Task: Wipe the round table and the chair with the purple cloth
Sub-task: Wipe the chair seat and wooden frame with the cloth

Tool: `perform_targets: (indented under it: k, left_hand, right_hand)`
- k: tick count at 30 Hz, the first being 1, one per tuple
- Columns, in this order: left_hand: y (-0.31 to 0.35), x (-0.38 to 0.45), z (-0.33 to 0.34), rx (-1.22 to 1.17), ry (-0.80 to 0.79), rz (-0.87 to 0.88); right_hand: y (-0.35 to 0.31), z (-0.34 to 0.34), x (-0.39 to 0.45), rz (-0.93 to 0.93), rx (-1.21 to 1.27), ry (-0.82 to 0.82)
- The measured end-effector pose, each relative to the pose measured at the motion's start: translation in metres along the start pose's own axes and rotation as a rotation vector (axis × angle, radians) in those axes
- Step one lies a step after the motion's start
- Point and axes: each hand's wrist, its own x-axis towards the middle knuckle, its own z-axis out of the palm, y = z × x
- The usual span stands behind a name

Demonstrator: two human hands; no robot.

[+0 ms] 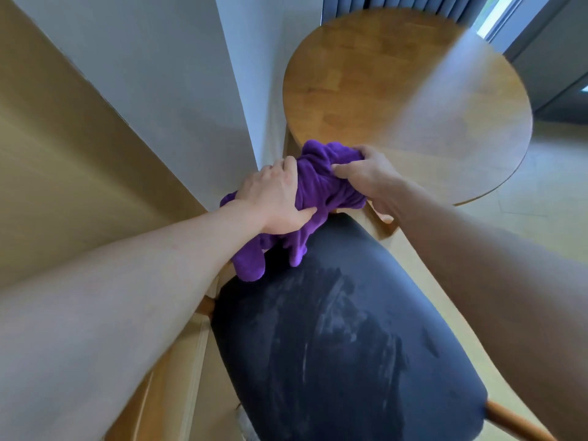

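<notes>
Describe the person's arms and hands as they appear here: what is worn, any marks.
Both forearms are bare right to the frame's edge: no sleeves show. The left hand and right hand wear no gloves, and no watch or bracelet shows on either wrist. No ring is plainly visible, though some fingers are hidden in the cloth. The right arm lies in shadow.

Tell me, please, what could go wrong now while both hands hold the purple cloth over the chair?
1. The purple cloth is bunched between the left hand and right hand, so little of it may touch the surface.
2. The dark chair seat shows pale streaks; wiping may spread them.
</notes>
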Motion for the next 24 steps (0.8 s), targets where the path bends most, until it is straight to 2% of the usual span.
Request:
perform_targets:
  k: [3, 8, 10, 14, 17, 19, 21, 22, 24]
  left_hand:
    - [-0.006, 0.016, -0.006, -0.035, -0.092, 0.005]
    - [-0.005, 0.037, -0.009, -0.214, -0.193, -0.043]
    - [-0.004, 0.043, -0.007, -0.291, -0.2, -0.054]
    - [-0.002, 0.054, -0.003, -0.32, -0.201, -0.09]
    - [0.001, 0.064, -0.004, -0.292, -0.217, -0.127]
    - [0.002, 0.065, -0.004, -0.29, -0.198, -0.126]
    - [0.004, 0.06, -0.003, -0.293, -0.131, -0.126]
    - [0.006, 0.055, -0.003, -0.282, -0.087, -0.133]
    - [0.011, 0.042, -0.004, -0.237, -0.027, -0.182]
  right_hand:
    - [-0.007, -0.008, 0.012, -0.017, -0.171, -0.072]
    - [-0.016, 0.007, 0.032, -0.11, -0.366, 0.005]
    - [-0.023, 0.011, 0.043, -0.065, -0.435, 0.009]
    - [-0.033, 0.012, 0.06, 0.096, -0.428, -0.091]
    - [-0.032, 0.009, 0.067, 0.084, -0.394, -0.147]
    - [-0.025, 0.01, 0.07, 0.078, -0.249, -0.051]
    - [-0.021, 0.011, 0.061, 0.053, -0.132, 0.125]
    - [-0.019, 0.012, 0.059, -0.014, -0.155, 0.206]
    - [-0.015, 0.013, 0.053, -0.166, -0.235, 0.266]
